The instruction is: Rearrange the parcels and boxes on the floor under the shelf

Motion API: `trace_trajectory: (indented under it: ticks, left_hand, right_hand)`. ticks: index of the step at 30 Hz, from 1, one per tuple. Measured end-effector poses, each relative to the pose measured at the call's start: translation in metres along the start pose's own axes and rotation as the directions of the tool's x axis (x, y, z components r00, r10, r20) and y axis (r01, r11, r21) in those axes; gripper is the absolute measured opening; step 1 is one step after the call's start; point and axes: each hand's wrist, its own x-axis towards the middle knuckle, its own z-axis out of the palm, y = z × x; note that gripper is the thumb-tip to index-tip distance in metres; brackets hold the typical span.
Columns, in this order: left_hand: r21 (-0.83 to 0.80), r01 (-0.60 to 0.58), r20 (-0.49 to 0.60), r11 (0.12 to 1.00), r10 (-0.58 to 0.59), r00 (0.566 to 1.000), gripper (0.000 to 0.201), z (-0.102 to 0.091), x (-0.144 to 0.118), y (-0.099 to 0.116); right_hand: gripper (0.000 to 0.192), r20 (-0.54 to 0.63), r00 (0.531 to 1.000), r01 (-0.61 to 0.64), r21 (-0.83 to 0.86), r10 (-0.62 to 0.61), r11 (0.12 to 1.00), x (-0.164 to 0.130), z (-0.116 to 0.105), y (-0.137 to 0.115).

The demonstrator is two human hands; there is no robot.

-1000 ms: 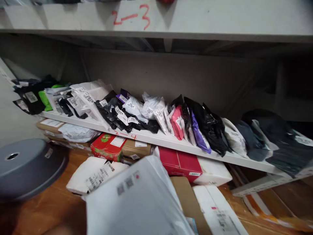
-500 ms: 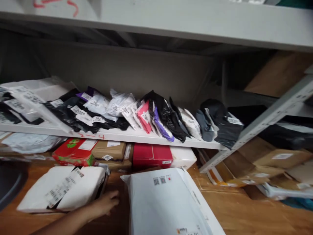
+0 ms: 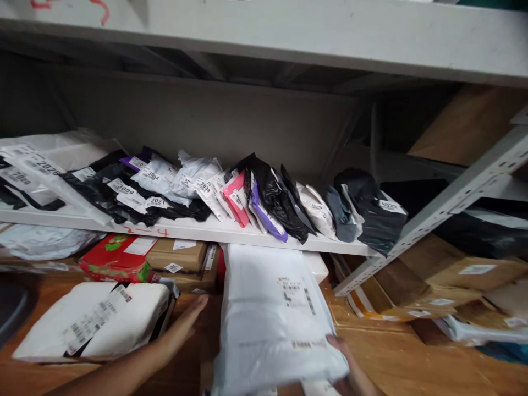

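A large white plastic mailer (image 3: 268,313) with a shipping label stands tilted toward the shelf's lower opening. My right hand (image 3: 350,366) grips its lower right corner, mostly hidden under it. My left hand (image 3: 181,324) reaches forward with fingers stretched flat, beside the right edge of a white padded parcel (image 3: 94,322) lying on the wooden floor; whether it touches the parcel I cannot tell. The hand holds nothing.
A white metal shelf (image 3: 198,228) carries a row of black, white, pink and purple mailer bags. Under it lie a red box (image 3: 115,258) and brown cartons (image 3: 177,258). A slanted shelf rail (image 3: 437,212) and more cartons (image 3: 454,269) fill the right.
The white mailer has been lifted and pushed forward toward the shelf's lower opening. My right hand has come into view under it. My left hand has straightened its fingers beside the padded parcel.
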Motion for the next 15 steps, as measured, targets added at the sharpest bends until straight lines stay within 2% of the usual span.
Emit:
trace_trajectory:
  ticks: [1, 3, 5, 8, 10, 12, 15]
  left_hand:
    - [-0.057, -0.068, -0.003, 0.996, 0.068, 0.998, 0.078, 0.002, 0.004, 0.007]
    - [-0.117, -0.211, -0.031, 0.970, 0.209, 0.977, 0.077, 0.007, 0.013, 0.026]
    - [-0.037, -0.324, -0.087, 0.945, 0.320, 0.943, 0.077, 0.012, 0.025, 0.047]
    - [0.126, -0.402, -0.176, 0.907, 0.420, 0.890, 0.082, 0.017, 0.047, 0.077]
    - [0.161, -0.411, -0.221, 0.897, 0.439, 0.871, 0.080, 0.018, 0.061, 0.090]
    - [0.184, -0.393, -0.254, 0.901, 0.430, 0.866, 0.072, 0.019, 0.071, 0.096]
    - [0.222, -0.349, -0.297, 0.910, 0.404, 0.865, 0.059, 0.018, 0.078, 0.093]
  right_hand:
    - [0.033, -0.020, 1.000, -0.011, 0.085, 0.012, 0.996, 0.017, 0.011, -0.013]
    - [0.029, -0.038, 0.999, 0.001, 0.081, 0.002, 0.997, 0.052, 0.035, -0.039]
    - [0.033, -0.063, 0.997, 0.035, 0.050, -0.032, 0.998, 0.085, 0.058, -0.063]
    - [0.053, -0.173, 0.980, 0.079, -0.094, -0.094, 0.992, 0.123, 0.078, -0.082]
    - [0.060, -0.280, 0.948, 0.084, -0.244, -0.153, 0.966, 0.137, 0.080, -0.083]
    - [0.056, -0.359, 0.896, 0.115, -0.383, -0.262, 0.917, 0.141, 0.077, -0.075]
    - [0.043, -0.374, 0.817, 0.215, -0.508, -0.439, 0.834, 0.138, 0.071, -0.055]
